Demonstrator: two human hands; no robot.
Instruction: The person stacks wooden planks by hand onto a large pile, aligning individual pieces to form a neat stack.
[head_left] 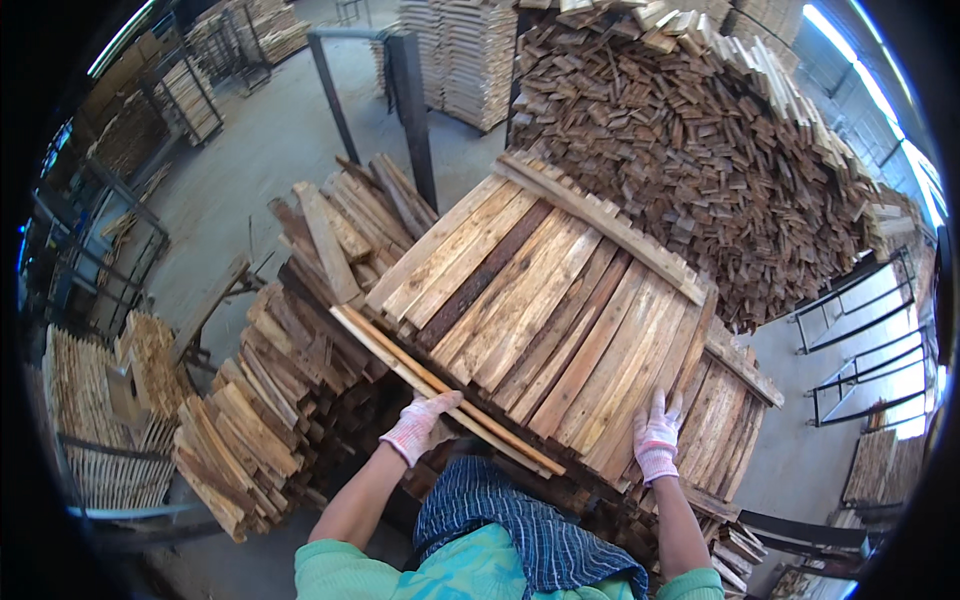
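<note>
Two long narrow wooden slats (400, 360) lie slantwise along the near left edge of a stack. My left hand (424, 422), in a pale work glove, is closed around them from the near side, and its fingertips are partly hidden. My right hand (657, 436), gloved the same way, rests with fingers stretched out on the right part of the top layer of planks (550, 335). These planks lie side by side in mixed light and dark brown. One crosswise strip (605, 230) sits over their far ends.
Loose boards (250, 420) are piled left of the stack, with more beyond it. A dark metal post frame (405, 110) stands behind. A big heap of short wood pieces (690, 150) rises at the far right. Metal racks (860, 350) stand on the right-hand floor.
</note>
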